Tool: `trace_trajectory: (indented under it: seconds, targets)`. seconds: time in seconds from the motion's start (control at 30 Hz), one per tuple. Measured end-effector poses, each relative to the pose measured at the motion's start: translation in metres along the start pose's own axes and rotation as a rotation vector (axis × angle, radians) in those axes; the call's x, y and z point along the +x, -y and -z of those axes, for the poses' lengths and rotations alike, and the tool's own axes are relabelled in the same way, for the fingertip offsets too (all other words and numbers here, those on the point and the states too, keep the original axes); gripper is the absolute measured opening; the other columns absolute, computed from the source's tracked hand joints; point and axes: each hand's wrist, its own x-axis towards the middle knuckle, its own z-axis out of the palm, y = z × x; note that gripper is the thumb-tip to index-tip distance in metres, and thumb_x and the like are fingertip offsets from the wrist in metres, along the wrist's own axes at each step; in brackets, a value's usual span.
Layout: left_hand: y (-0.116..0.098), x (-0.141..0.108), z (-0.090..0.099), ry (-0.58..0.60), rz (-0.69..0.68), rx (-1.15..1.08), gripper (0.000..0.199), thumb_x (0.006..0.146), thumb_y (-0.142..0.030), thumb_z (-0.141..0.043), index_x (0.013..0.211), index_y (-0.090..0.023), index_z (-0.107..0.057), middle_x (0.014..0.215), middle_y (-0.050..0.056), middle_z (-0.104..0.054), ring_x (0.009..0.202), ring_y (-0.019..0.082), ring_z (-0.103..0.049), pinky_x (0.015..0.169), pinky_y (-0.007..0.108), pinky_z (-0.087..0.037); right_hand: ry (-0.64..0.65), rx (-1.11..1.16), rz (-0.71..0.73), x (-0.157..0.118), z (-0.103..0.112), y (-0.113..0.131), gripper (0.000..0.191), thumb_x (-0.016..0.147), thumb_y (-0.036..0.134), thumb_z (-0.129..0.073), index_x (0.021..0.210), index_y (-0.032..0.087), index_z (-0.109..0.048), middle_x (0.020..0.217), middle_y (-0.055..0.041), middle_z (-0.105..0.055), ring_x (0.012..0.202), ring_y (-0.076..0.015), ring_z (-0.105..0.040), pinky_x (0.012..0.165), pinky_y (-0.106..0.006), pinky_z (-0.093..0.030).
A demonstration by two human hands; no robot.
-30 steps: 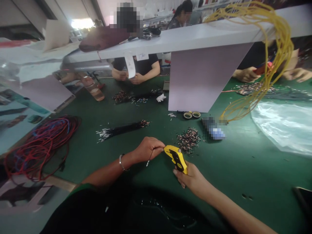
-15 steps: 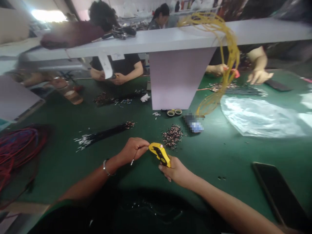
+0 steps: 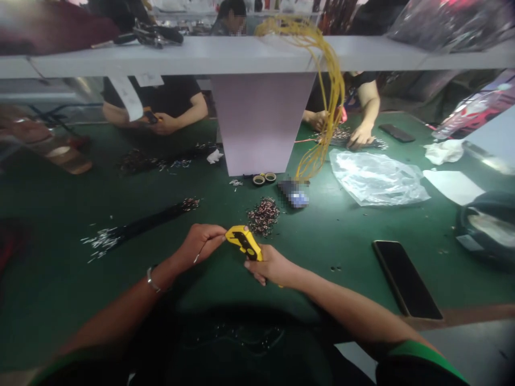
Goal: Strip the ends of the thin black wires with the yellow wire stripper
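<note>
My left hand (image 3: 200,244) pinches a thin wire (image 3: 198,253), and a pale tip of it hangs out below the fingers. Its fingertips meet the head of a yellow and black wire stripper (image 3: 243,240). Around the handles of that tool my right hand (image 3: 275,265) is closed. Whether the wire's other end sits inside the jaws is too small to tell. Just behind the stripper lies a heap of short copper and black bits (image 3: 263,215). To the left rests a bundle of black wires (image 3: 149,221), with white-silver tips at one end and coppery tips at the other.
A phone (image 3: 406,279) lies at the right, near the green table's edge. Beyond are a clear plastic bag (image 3: 374,177), tape rolls (image 3: 264,179) and hanging yellow wires (image 3: 333,102). A shelf post (image 3: 257,123) stands mid-table. Co-workers' hands (image 3: 362,135) work across it.
The camera has turned to the right, so the table's things appear shifted left. My hands keep the same hold on wire and stripper. A co-worker's hand at the far right has lowered onto wires.
</note>
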Motion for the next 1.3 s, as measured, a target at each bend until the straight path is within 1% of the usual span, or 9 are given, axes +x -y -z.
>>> trace_trajectory:
  seconds: [0.17, 0.33, 0.57, 0.7, 0.87, 1.0, 1.07, 1.17, 1.3]
  targets:
    - [-0.005, -0.002, -0.002, 0.030, 0.099, -0.091, 0.022, 0.086, -0.024, -0.053, 0.074, -0.012, -0.068, 0.054, -0.003, -0.056, 0.048, 0.006, -0.046, 0.047, 0.016, -0.033, 0.042, 0.092, 0.018, 0.000, 0.005, -0.001, 0.024, 0.074, 0.032, -0.063, 0.069, 0.020, -0.044, 0.042, 0.0086, -0.048, 0.035, -0.0078, -0.041, 0.039, -0.022, -0.039]
    - [-0.003, -0.004, -0.006, 0.023, 0.184, -0.152, 0.018, 0.083, -0.020, -0.055, 0.072, -0.012, -0.067, 0.052, -0.003, -0.054, 0.047, 0.005, -0.043, 0.045, 0.016, -0.032, 0.133, 0.241, 0.003, 0.003, 0.009, -0.009, 0.029, 0.074, 0.035, -0.069, 0.067, 0.017, -0.048, 0.048, 0.0061, -0.050, 0.037, -0.0091, -0.045, 0.038, -0.025, -0.040]
    - [-0.002, -0.005, -0.010, 0.027, 0.272, -0.292, 0.015, 0.077, -0.020, -0.058, 0.070, -0.012, -0.068, 0.050, -0.004, -0.053, 0.046, 0.006, -0.042, 0.046, 0.017, -0.032, 0.200, 0.411, -0.047, -0.002, 0.012, -0.012, 0.027, 0.074, 0.031, -0.073, 0.072, 0.015, -0.052, 0.052, 0.0049, -0.052, 0.039, -0.0102, -0.048, 0.038, -0.025, -0.044]
    - [-0.006, -0.004, -0.008, 0.022, 0.367, -0.375, 0.015, 0.076, -0.024, -0.060, 0.070, -0.012, -0.068, 0.053, -0.003, -0.054, 0.049, 0.006, -0.044, 0.048, 0.018, -0.033, 0.244, 0.527, -0.012, -0.003, 0.009, -0.014, 0.028, 0.075, 0.030, -0.074, 0.071, 0.015, -0.051, 0.053, 0.0040, -0.053, 0.040, -0.0103, -0.049, 0.037, -0.026, -0.045]
    - [-0.008, -0.006, -0.010, -0.026, 0.473, -0.482, 0.015, 0.072, -0.027, -0.064, 0.071, -0.013, -0.069, 0.057, -0.002, -0.057, 0.051, 0.007, -0.045, 0.051, 0.020, -0.034, 0.284, 0.656, 0.005, -0.009, 0.002, -0.008, 0.022, 0.080, 0.025, -0.069, 0.072, 0.015, -0.051, 0.055, 0.0032, -0.054, 0.041, -0.0101, -0.049, 0.039, -0.027, -0.047]
    - [-0.006, -0.008, -0.013, -0.049, 0.548, -0.574, 0.018, 0.070, -0.030, -0.067, 0.074, -0.013, -0.070, 0.051, -0.004, -0.051, 0.047, 0.006, -0.039, 0.047, 0.020, -0.029, 0.338, 0.686, -0.004, -0.013, -0.003, -0.001, 0.020, 0.080, 0.024, -0.068, 0.073, 0.014, -0.052, 0.057, 0.0031, -0.054, 0.042, -0.0102, -0.049, 0.040, -0.028, -0.047]
    - [-0.007, -0.008, -0.014, -0.053, 0.555, -0.589, 0.019, 0.070, -0.031, -0.067, 0.075, -0.013, -0.070, 0.050, -0.004, -0.050, 0.046, 0.006, -0.038, 0.046, 0.020, -0.028, 0.307, 0.670, 0.007, -0.013, -0.003, 0.000, 0.020, 0.080, 0.024, -0.069, 0.074, 0.014, -0.053, 0.056, 0.0033, -0.054, 0.042, -0.0104, -0.050, 0.039, -0.027, -0.047]
    - [-0.011, -0.008, -0.012, -0.079, 0.564, -0.536, 0.016, 0.072, -0.029, -0.065, 0.072, -0.013, -0.069, 0.048, -0.005, -0.046, 0.046, 0.006, -0.036, 0.045, 0.020, -0.027, 0.241, 0.621, 0.038, -0.009, -0.001, -0.001, 0.023, 0.079, 0.026, -0.071, 0.071, 0.014, -0.053, 0.053, 0.0028, -0.054, 0.040, -0.0108, -0.050, 0.037, -0.026, -0.047]
    - [-0.012, -0.007, -0.011, -0.087, 0.537, -0.510, 0.014, 0.073, -0.026, -0.064, 0.071, -0.013, -0.069, 0.048, -0.005, -0.046, 0.046, 0.006, -0.036, 0.046, 0.020, -0.027, 0.254, 0.595, 0.029, -0.008, 0.003, -0.001, 0.025, 0.080, 0.027, -0.070, 0.068, 0.013, -0.053, 0.055, 0.0014, -0.055, 0.041, -0.0112, -0.050, 0.038, -0.027, -0.047]
